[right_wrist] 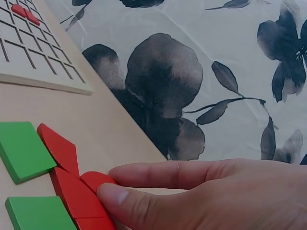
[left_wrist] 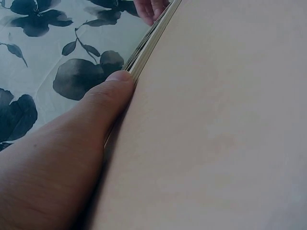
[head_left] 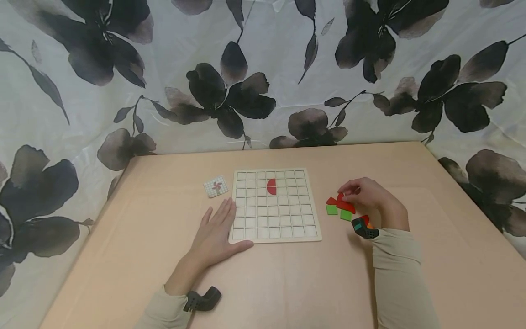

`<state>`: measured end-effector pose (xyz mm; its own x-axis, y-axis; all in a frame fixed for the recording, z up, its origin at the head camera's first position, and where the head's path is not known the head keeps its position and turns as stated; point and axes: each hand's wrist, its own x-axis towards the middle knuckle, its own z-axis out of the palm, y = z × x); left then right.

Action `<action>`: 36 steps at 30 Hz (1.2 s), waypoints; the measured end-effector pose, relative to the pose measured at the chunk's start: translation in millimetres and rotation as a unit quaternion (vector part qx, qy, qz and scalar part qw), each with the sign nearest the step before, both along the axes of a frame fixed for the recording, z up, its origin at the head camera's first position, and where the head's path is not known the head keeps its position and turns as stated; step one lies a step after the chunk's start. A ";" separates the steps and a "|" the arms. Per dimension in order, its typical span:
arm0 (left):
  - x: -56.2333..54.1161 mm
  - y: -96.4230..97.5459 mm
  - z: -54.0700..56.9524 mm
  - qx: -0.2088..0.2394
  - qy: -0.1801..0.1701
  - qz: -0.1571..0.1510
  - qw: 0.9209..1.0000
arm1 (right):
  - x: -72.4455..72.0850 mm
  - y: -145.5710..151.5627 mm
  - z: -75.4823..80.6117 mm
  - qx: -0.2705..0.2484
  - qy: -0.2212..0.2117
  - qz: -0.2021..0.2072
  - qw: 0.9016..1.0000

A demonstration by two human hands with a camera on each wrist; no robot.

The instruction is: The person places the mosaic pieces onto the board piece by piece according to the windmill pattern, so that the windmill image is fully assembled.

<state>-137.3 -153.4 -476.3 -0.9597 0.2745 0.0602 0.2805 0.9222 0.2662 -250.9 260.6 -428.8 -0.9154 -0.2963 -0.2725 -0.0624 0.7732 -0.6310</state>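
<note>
A pale wooden board [head_left: 285, 221] with a square grid lies mid-table. Two red quarter-round tiles [head_left: 271, 186] sit side by side in its upper middle squares. My left hand [head_left: 213, 235] rests at the board's near left corner, fingers straight along the left side and thumb against the near edge [left_wrist: 152, 40]. Right of the board, my right hand [head_left: 370, 196] pinches a small red rounded tile [right_wrist: 93, 178] between thumb and index finger, low over other red tiles [right_wrist: 74, 191]. Two green square tiles [right_wrist: 26, 151] lie beside these.
A small card [head_left: 215, 186] with a grid and a red petal figure lies left of the board's upper corner. Close to the right wrist's camera [head_left: 365, 228], an orange tile [head_left: 370, 225] and a red one show partly. A floral cloth [head_left: 287, 91] hangs behind the table.
</note>
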 end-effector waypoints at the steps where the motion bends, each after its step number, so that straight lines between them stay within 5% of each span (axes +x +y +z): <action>1: -0.1 0.0 -0.1 -0.001 -0.001 0.000 1.000 | -0.2 0.1 -0.6 0.002 0.003 0.000 1.000; 12: -0.7 0.4 -0.5 -0.002 -0.004 0.001 1.000 | -2.3 -2.3 -4.8 -0.003 0.026 -0.025 0.999; 23: -0.4 0.5 -1.5 -0.002 -0.002 0.000 1.000 | -6.3 -33.0 -10.2 -0.048 0.062 -0.137 0.988; 30: -0.2 0.1 -1.2 -0.005 -0.002 0.001 1.000 | -9.1 -79.6 -10.0 -0.077 0.131 -0.121 0.981; 36: 0.0 0.1 0.3 -0.001 -0.001 -0.001 1.000 | -1.9 -120.6 -11.3 -0.114 0.123 -0.108 0.980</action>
